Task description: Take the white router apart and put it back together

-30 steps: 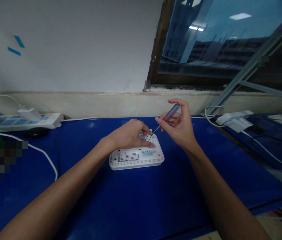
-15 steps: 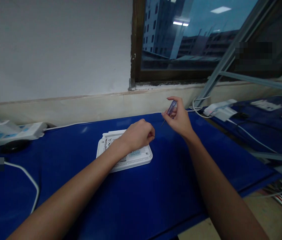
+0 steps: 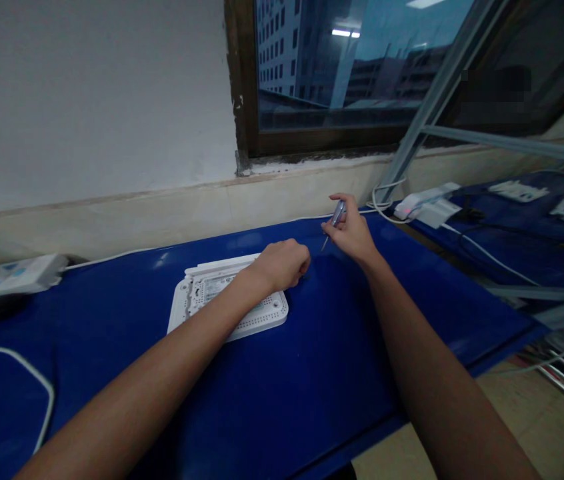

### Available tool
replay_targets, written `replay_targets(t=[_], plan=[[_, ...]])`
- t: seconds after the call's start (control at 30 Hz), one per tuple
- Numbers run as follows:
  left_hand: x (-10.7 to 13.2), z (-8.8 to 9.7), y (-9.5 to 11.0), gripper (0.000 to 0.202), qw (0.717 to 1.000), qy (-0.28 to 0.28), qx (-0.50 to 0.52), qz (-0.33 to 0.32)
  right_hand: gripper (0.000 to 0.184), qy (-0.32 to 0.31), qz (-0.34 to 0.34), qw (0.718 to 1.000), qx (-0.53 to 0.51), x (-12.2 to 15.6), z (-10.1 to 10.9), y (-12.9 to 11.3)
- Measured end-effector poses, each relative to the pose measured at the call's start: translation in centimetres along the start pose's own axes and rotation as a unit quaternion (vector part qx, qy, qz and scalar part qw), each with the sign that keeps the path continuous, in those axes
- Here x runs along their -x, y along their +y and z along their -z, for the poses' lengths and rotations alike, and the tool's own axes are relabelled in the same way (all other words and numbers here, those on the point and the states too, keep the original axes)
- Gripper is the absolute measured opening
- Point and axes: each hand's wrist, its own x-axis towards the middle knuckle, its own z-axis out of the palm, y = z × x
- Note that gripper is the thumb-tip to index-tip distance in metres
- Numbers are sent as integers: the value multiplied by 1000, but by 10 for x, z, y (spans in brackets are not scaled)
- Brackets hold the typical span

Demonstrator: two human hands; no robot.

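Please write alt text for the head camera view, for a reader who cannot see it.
The right hand holds a small screwdriver above a blue table, and the closed left hand is at the edge of a white router lying label side up. A window is behind.

The screwdriver [image 3: 336, 217] tip, a second ago down on the white device [image 3: 212, 293], is now lifted clear of it, carried off to the right by the right hand [image 3: 352, 233]. The left hand [image 3: 282, 265] has come off the device's top and curls into a fist past its right edge, above the counter [image 3: 312, 373]. The view has swung right, so the device and the power strip [image 3: 7, 280] sit further left.
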Motion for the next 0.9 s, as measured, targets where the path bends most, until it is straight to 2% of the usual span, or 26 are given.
replay_targets(t=[0.13, 0.3, 0.37, 0.43, 0.5, 0.57, 0.7, 0.9], plan=[[4, 5, -1, 21, 1000, 4, -5, 6, 63, -1, 7, 1000, -29, 0, -2, -3], [36, 34, -10, 22, 1000, 21, -2, 24, 71, -45, -19, 990, -133, 1, -7, -18], [57, 47, -16, 45, 999, 1, 16, 34, 75, -74, -24, 983, -168, 2, -9, -29], [78, 55, -20, 83, 993, -77, 28, 86, 72, -111, -26, 977, -182, 4, -11, -40], [95, 59, -20, 116, 972, -172, 28, 160, 67, -145, -23, 971, -189, 7, -14, -52], [105, 58, -20, 132, 958, -207, 26, 198, 63, -159, -19, 967, -200, 10, -18, -64], [109, 54, -27, 134, 959, -196, 34, 200, 59, -169, -10, 958, -230, 16, -27, -89], [112, 55, -56, 129, 959, -164, 33, 228, 53, -195, 31, 956, -218, 28, -40, -115]])
